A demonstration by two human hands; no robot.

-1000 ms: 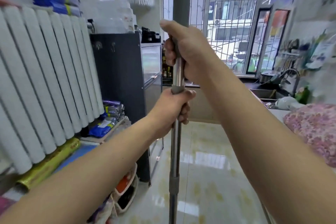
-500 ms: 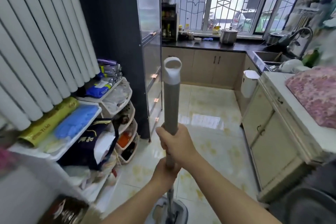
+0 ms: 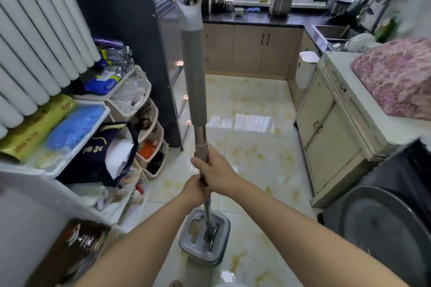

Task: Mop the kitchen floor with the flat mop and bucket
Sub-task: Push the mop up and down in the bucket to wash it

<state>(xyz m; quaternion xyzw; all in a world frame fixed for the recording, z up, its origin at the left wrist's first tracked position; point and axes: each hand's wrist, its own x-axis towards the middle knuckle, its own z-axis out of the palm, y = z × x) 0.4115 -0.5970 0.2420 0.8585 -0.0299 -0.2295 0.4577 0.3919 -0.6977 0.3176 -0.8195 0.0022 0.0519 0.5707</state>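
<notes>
The flat mop's grey handle (image 3: 194,72) stands nearly upright in front of me, with a white loop at its top. Its lower metal shaft runs down into a slot of the grey mop bucket (image 3: 205,235) standing on the glossy tiled floor (image 3: 254,147). My right hand (image 3: 215,171) grips the handle just under the grey sleeve. My left hand (image 3: 194,190) is wrapped around the shaft directly below it, touching the right hand. The mop head is hidden inside the bucket.
Stacked baskets and shelves of goods (image 3: 130,109) crowd the left side beside a dark tall cabinet (image 3: 121,18). Cream cabinets (image 3: 326,128) and a dark washing machine (image 3: 384,221) line the right. A white bin (image 3: 305,70) hangs at the far counter corner.
My view has tilted down from the window to the floor. Both hands have pushed the mop handle lower, so the bucket and the handle's top loop have come into sight.
</notes>
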